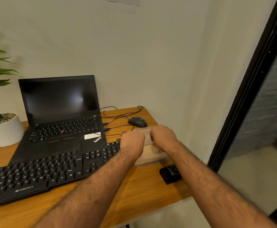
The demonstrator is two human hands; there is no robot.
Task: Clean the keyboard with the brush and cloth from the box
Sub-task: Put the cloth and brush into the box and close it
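— Keyboard (41, 175): where does it sit?

— It lies flat on my wooden desk (134, 191), stretching from about 9 o'clock toward the centre. It is black plastic, long and rectangular, with rows of small square keys and pale lettering on its near edge.

— And the box?

— The box (148, 157) is just beside the keyboard's right end, at about 2 o'clock from the desk's middle. It is a rectangular tub of cloudy, see-through plastic. What lies inside is too blurred to tell.

— What are your hands doing?

— Both are over the box, close together. My left hand (132, 141) sits on its left side and my right hand (163, 135) on its top, fingers curled downward. Whether they actually grip it, I cannot tell; the fingertips are hidden.

— What else is around?

— A black laptop (60, 116), open with a dark glossy screen, stands behind the keyboard at 11 o'clock. A rounded dark mouse (137, 122) rests past the box at 1 o'clock, thin black cables (118, 117) looping near it. A small black boxy object (170, 176) lies at 3 o'clock. A plant in a smooth white pot (4, 130), topped with pebbles, stands at 10 o'clock.
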